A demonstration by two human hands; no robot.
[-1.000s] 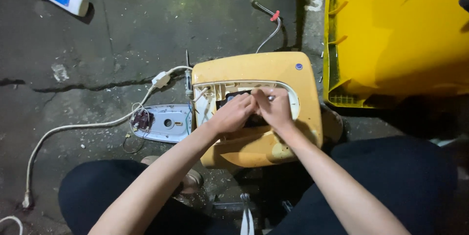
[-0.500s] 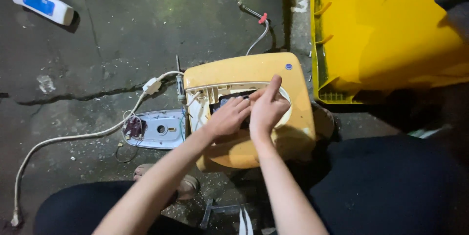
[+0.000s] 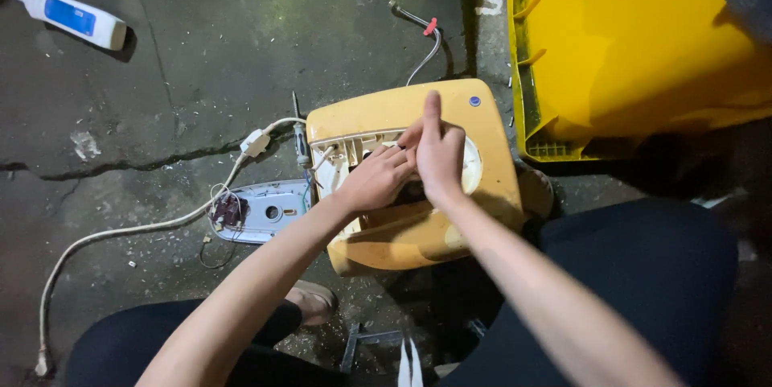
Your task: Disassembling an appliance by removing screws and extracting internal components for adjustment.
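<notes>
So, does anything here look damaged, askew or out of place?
Yes. The yellow appliance casing lies opened on the cracked concrete floor, both hands, left hand and right hand, in its opening. Its grey front panel lies detached beside it with wires showing. A white bottle lies on its side farther off.

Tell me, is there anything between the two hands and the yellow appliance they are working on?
Nothing visible stands between them. The left hand and the right hand already rest together on the open middle of the yellow appliance. The grey cover and the white cable lie off to its left.
</notes>
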